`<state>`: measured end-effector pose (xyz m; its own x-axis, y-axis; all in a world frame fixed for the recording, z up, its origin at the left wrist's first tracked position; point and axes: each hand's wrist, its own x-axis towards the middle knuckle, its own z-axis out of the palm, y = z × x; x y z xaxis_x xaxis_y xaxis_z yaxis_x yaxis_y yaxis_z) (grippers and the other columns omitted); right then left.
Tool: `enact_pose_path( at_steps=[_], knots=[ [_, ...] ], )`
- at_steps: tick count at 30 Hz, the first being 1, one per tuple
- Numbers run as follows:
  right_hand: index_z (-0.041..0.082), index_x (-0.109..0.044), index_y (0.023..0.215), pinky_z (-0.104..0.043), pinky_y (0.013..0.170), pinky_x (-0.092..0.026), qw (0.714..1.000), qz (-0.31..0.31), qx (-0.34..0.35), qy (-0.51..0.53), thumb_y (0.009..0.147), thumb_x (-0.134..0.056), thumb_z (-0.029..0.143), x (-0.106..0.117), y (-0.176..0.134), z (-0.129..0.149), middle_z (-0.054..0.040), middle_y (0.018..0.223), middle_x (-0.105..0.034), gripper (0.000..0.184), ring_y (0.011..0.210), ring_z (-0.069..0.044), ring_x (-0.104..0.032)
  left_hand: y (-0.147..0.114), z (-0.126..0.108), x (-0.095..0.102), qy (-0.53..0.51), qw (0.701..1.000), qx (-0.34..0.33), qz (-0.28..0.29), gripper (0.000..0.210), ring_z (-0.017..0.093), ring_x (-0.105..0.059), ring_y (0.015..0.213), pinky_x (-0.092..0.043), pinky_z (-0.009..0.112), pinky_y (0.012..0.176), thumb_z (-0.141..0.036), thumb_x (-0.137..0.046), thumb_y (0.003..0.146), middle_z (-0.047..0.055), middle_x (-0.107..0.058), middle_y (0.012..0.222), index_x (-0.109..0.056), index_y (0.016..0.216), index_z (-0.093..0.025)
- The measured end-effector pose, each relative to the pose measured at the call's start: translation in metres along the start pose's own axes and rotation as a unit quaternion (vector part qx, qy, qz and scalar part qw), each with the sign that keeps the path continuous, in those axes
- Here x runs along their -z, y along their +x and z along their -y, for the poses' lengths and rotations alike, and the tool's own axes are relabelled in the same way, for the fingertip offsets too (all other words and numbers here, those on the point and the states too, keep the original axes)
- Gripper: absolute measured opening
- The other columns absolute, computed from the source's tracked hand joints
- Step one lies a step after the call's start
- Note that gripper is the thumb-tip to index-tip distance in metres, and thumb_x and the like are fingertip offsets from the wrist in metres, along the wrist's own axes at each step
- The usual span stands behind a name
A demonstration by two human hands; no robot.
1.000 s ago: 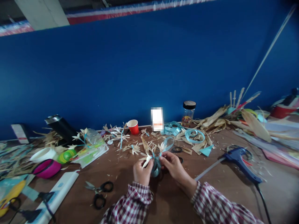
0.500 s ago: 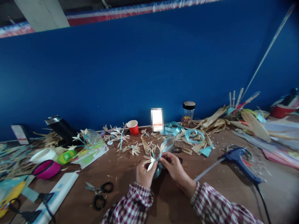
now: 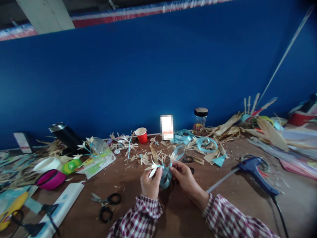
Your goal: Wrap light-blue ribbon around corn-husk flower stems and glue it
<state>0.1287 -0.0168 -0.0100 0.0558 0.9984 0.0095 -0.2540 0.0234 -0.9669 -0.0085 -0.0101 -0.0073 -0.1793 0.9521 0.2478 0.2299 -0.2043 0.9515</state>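
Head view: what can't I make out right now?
All in the head view:
White flower: lower stem hidden by left hand.
Right hand: exact grip too small to tell beside blue ribbon.
White upright object: pixelated.
Jar: contents too small to identify.
Glue gun: cord cut off by bottom edge.

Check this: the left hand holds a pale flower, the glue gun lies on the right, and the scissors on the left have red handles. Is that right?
Not quite: in the head view, the scissors on the left have black handles, not red. The left hand holds a pale flower, and the glue gun lies on the right.
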Motion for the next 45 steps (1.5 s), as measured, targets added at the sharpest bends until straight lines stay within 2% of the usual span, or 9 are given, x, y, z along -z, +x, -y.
enact_pose_path(
  at_steps=[4, 7, 12, 17, 25, 33, 36, 40, 45],
  knots=[
    [0.016, -0.059, 0.075, -0.020, 0.047, -0.034, 1.000, 0.021, -0.001, -0.015, 0.069, -0.067, 0.044, -0.001, -0.002, 0.000, 0.0027, 0.061, -0.053, 0.030, 0.051, -0.009, -0.042, -0.001, -0.005, -0.001, -0.015, 0.999, 0.029, 0.013, 0.027, 0.021, -0.066, 0.060, -0.053, 0.026, 0.054, -0.039, -0.066, 0.069, 0.007, -0.070, 0.064, -0.071, 0.077, -0.013],
    [0.016, -0.059, 0.075, -0.022, 0.050, -0.036, 0.999, 0.029, 0.012, -0.029, 0.070, -0.066, 0.045, -0.001, -0.003, -0.001, 0.0014, 0.063, -0.056, 0.029, 0.055, -0.011, -0.046, -0.003, -0.009, -0.003, -0.007, 0.999, 0.050, 0.015, 0.033, 0.017, -0.061, 0.047, -0.048, 0.023, 0.043, -0.044, -0.066, 0.067, 0.005, -0.066, 0.056, -0.071, 0.077, -0.012],
    [0.016, -0.062, 0.076, -0.026, 0.062, -0.042, 0.998, 0.047, 0.020, -0.047, 0.071, -0.065, 0.042, -0.003, -0.006, 0.004, -0.0018, 0.070, -0.060, 0.027, 0.067, -0.017, -0.054, -0.004, -0.010, -0.005, 0.001, 0.998, 0.060, -0.003, 0.033, 0.011, -0.046, 0.030, -0.036, 0.020, 0.033, -0.047, -0.064, 0.068, -0.003, -0.049, 0.036, -0.068, 0.066, -0.014],
    [0.016, -0.063, 0.077, -0.026, 0.065, -0.042, 0.995, 0.041, 0.040, -0.077, 0.074, -0.063, 0.036, -0.006, -0.009, 0.012, -0.0020, 0.071, -0.061, 0.020, 0.069, -0.017, -0.055, -0.006, -0.007, -0.007, 0.004, 0.997, 0.072, 0.015, 0.035, 0.009, -0.039, 0.026, -0.028, 0.019, 0.030, -0.048, -0.063, 0.068, -0.007, -0.039, 0.030, -0.058, 0.054, -0.017],
    [0.016, -0.061, 0.081, -0.026, 0.065, -0.042, 0.992, 0.019, 0.059, -0.110, 0.075, -0.061, 0.034, -0.003, -0.007, 0.003, -0.0028, 0.074, -0.060, 0.019, 0.071, -0.017, -0.054, -0.005, -0.007, -0.007, -0.029, 0.993, 0.089, 0.076, 0.031, 0.010, -0.043, 0.029, -0.032, 0.020, 0.031, -0.048, -0.061, 0.070, -0.007, -0.045, 0.036, -0.059, 0.069, -0.017],
    [0.017, -0.059, 0.080, -0.024, 0.060, -0.042, 0.996, 0.011, 0.062, -0.067, 0.074, -0.063, 0.041, 0.004, 0.000, -0.007, -0.0014, 0.071, -0.058, 0.024, 0.066, -0.015, -0.051, -0.003, -0.006, -0.005, -0.027, 0.998, 0.040, 0.041, 0.033, 0.009, -0.048, 0.037, -0.036, 0.019, 0.034, -0.047, -0.065, 0.067, 0.000, -0.062, 0.058, -0.064, 0.075, -0.016],
    [0.017, -0.059, 0.078, -0.023, 0.055, -0.042, 0.997, 0.002, 0.043, -0.063, 0.073, -0.064, 0.043, 0.005, 0.000, -0.007, -0.0004, 0.068, -0.056, 0.027, 0.061, -0.013, -0.050, -0.002, -0.004, -0.004, -0.046, 0.997, 0.064, 0.014, 0.033, 0.009, -0.044, 0.035, -0.033, 0.019, 0.034, -0.048, -0.065, 0.067, -0.004, -0.055, 0.047, -0.063, 0.073, -0.016],
    [0.017, -0.056, 0.077, -0.021, 0.049, -0.040, 1.000, 0.001, 0.007, -0.024, 0.070, -0.067, 0.045, 0.004, 0.001, -0.004, 0.0024, 0.063, -0.054, 0.030, 0.054, -0.011, -0.048, -0.004, -0.006, -0.005, -0.060, 0.992, 0.094, 0.063, 0.032, 0.008, -0.037, 0.030, -0.028, 0.019, 0.033, -0.048, -0.062, 0.069, -0.007, -0.042, 0.034, -0.063, 0.061, -0.017],
    [0.017, -0.054, 0.078, -0.020, 0.047, -0.040, 1.000, 0.018, -0.019, 0.017, 0.066, -0.070, 0.045, 0.005, 0.002, -0.002, 0.0039, 0.058, -0.054, 0.035, 0.050, -0.009, -0.048, -0.006, -0.009, -0.009, -0.047, 0.993, 0.055, 0.092, 0.028, 0.009, -0.044, 0.034, -0.034, 0.019, 0.034, -0.044, -0.066, 0.065, -0.003, -0.053, 0.041, -0.068, 0.065, -0.017]
  ],
)
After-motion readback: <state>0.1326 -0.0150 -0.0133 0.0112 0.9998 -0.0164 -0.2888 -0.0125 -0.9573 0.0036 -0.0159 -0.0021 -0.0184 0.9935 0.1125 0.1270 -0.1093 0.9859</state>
